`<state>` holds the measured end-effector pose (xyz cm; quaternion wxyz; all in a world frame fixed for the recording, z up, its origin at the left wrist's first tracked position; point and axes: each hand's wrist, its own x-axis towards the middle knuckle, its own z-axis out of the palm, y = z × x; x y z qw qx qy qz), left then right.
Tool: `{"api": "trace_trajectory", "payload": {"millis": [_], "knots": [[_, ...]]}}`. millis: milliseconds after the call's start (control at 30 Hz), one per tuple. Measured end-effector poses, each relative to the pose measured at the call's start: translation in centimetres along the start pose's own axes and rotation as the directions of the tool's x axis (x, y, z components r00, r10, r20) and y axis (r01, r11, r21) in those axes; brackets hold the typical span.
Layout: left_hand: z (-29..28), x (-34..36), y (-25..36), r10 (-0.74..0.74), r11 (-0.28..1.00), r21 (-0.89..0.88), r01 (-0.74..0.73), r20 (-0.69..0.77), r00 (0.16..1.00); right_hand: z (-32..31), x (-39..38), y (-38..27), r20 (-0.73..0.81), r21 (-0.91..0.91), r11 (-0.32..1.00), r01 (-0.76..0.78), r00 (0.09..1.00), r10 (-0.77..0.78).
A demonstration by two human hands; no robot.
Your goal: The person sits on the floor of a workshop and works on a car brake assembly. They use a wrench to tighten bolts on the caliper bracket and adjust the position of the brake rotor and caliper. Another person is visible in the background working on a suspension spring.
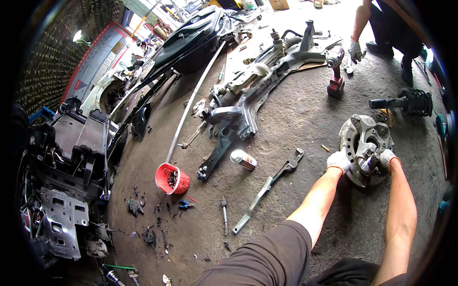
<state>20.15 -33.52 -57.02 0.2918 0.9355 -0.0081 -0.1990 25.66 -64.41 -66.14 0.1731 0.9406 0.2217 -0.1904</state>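
Observation:
Both my hands, in white gloves with orange cuffs, grip a grey steering knuckle (366,136) with a round brake disc on it. It rests on the floor at the right. My left hand (338,161) is closed on the disc's left edge. On the right side of the knuckle, my right hand (387,158) wraps round its metal, the fingertips partly hidden. Beyond it, to the right, lies a black strut (415,102). A red and black cordless impact wrench (336,71) stands farther off. Left of my left forearm lies a long wrench (267,188) with a pale green handle.
A spray can (243,159) stands by a large metal subframe (248,107). Left of these are a red basket (172,189) of small parts, a long pipe (193,102) and blue-handled pliers (185,205). A co-worker's gloved hand (355,51) appears at the upper right. Radiator parts (76,136) fill the left.

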Motion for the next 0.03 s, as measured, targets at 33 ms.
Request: {"api": "trace_trajectory", "payload": {"millis": [33], "knots": [[-0.08,0.1,0.21,0.007,1.0,-0.002,-0.007,0.005,1.0,0.59,0.29,0.57,0.0,-0.014,1.0,0.011,1.0,-0.011]]}}
